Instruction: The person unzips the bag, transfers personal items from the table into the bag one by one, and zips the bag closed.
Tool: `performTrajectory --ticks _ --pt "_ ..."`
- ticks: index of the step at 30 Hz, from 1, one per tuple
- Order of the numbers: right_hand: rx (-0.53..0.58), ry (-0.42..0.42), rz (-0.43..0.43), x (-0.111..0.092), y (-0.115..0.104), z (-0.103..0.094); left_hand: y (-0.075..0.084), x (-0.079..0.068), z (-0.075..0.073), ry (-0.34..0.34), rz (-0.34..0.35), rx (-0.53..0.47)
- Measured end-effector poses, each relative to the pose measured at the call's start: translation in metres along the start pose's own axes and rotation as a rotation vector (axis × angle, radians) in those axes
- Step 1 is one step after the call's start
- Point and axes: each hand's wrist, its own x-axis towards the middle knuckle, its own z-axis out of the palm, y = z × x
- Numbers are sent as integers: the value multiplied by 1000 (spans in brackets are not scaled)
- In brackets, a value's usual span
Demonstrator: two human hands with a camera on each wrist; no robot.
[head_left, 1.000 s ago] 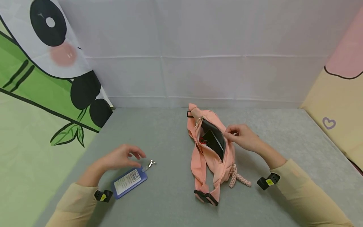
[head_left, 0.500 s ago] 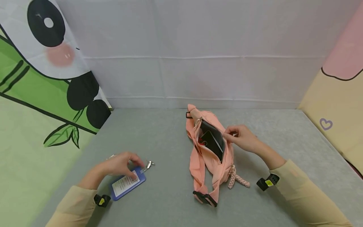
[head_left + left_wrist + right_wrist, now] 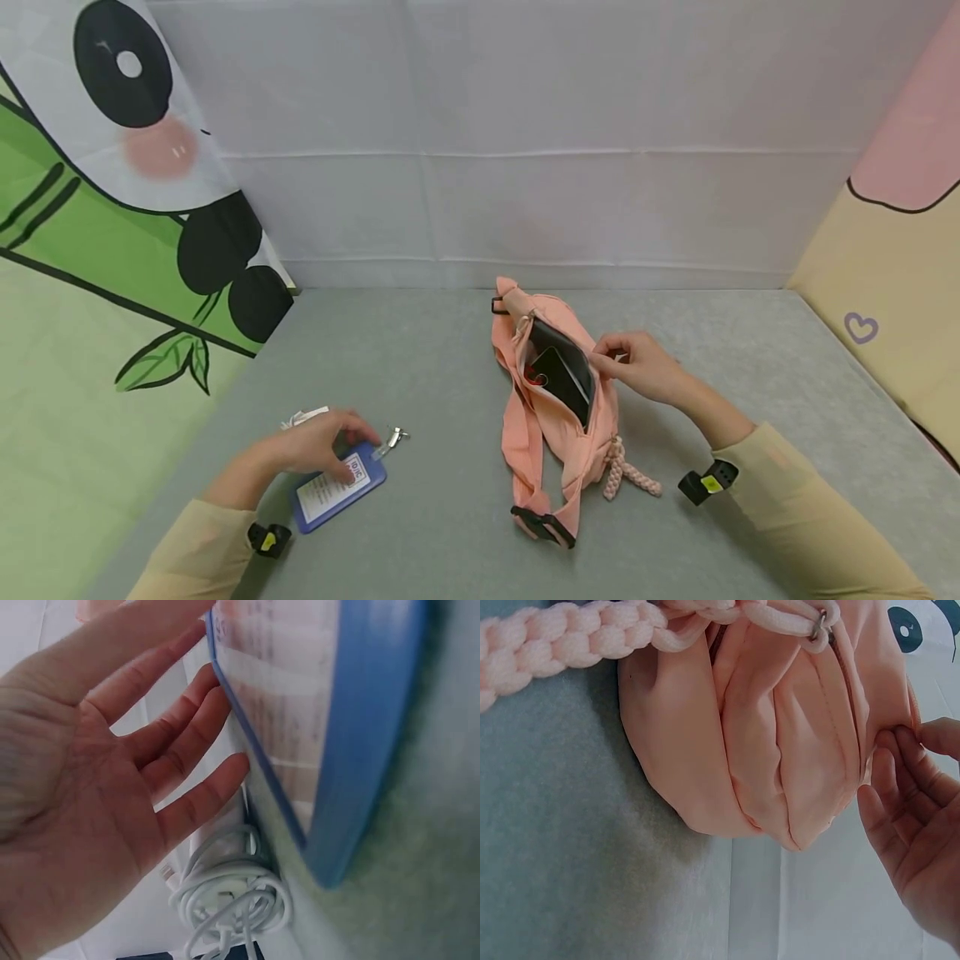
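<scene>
A blue ID card holder (image 3: 335, 490) with a metal clip (image 3: 392, 437) lies flat on the grey table (image 3: 435, 367) at the near left. My left hand (image 3: 347, 454) rests on its upper end. In the left wrist view the nearly straight fingers (image 3: 187, 735) touch the holder's edge (image 3: 352, 750). At the centre lies a pink waist bag (image 3: 558, 417), unzipped, with a dark flat item (image 3: 564, 375) inside. My right hand (image 3: 606, 354) pinches the bag's right opening edge. The right wrist view shows those fingertips (image 3: 889, 754) nipping the pink fabric (image 3: 780, 750).
A coiled white cable (image 3: 303, 417) (image 3: 232, 900) lies just behind my left hand. The bag's braided pink cord (image 3: 628, 475) (image 3: 570, 637) and black buckle (image 3: 543, 525) trail toward me. Printed fabric walls close in the table on the left, back and right.
My left hand has come down from hovering over the card holder to lie on it, and the holder has shifted slightly left. The right hand and bag have stayed put.
</scene>
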Motion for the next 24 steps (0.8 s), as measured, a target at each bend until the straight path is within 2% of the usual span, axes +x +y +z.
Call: performTrajectory --ticks 11,15,19,24 --pt "-5 11 -15 1 3 1 3 2 1 -33 30 -109" --pt "-14 13 0 2 3 0 5 2 -1 -52 -3 -140" --pt "-11 6 4 2 2 0 9 2 -4 -59 -62 -120" --pt "-3 3 0 2 2 1 16 0 -9 -74 -94 -180"
